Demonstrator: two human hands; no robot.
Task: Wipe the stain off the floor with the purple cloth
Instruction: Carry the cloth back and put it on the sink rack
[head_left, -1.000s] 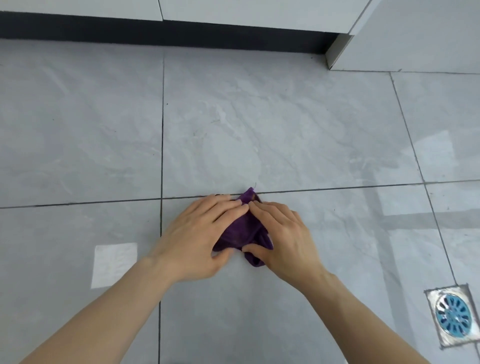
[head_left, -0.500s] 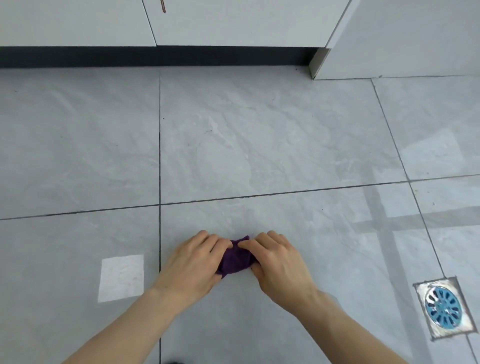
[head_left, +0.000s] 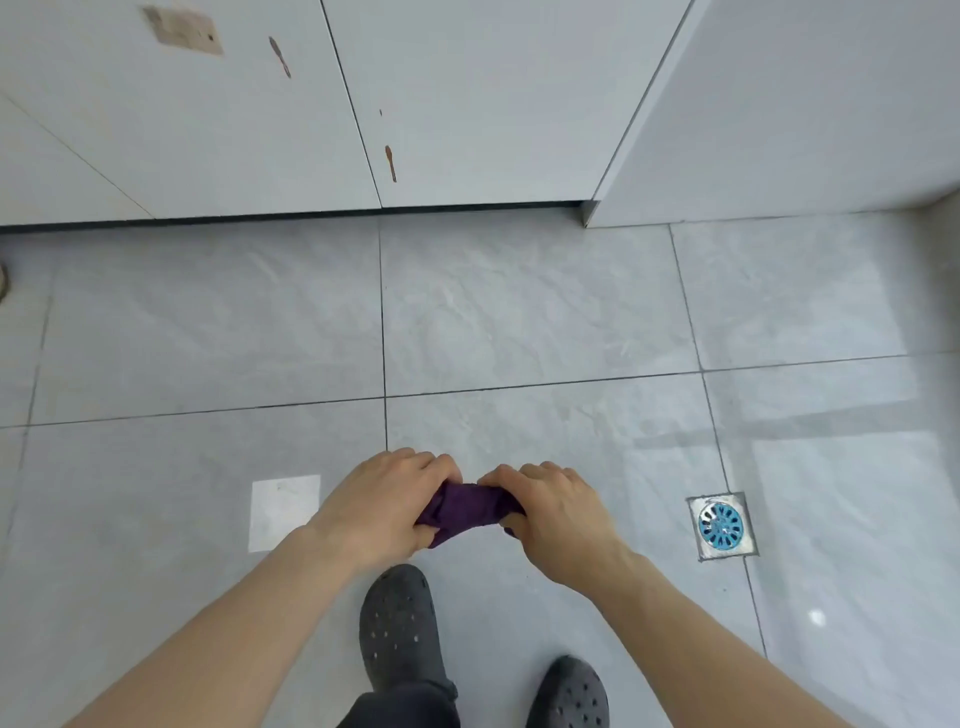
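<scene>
Both hands hold the cloth (head_left: 470, 512) between them, lifted clear of the floor (head_left: 519, 322) as far as the view shows, at about the middle of the frame and just ahead of the shoes.

Starting at the left, a pale square patch (head_left: 284, 512) lies on the tile just outside the left wrist; it could be reflected light, not a mark. The left hand (head_left: 382, 506) is closed on the cloth's left end, fingers curled over the top and thumb pinching underneath. The cloth is bunched into a short roll whose long axis runs left to right, spanning the small gap between the two fists. The right hand (head_left: 550, 512) is clamped on the right end in the same way, knuckles up. Neither hand is nearer than the other: each has one end, so the cloth sits level between them. Well to the right, a drain (head_left: 721, 526) with a blue grate is set into the floor.

No stain is plain on the grey tiles ahead of the hands, so the wiping looks mostly done, though glare on the right may hide faint marks. Brown smears show on the cabinet doors (head_left: 389, 162) beyond. If more wiping is needed, the cloth must go down and forward from the hands, onto the tile in front of the left shoe (head_left: 397, 623) and right shoe (head_left: 571, 693).
</scene>
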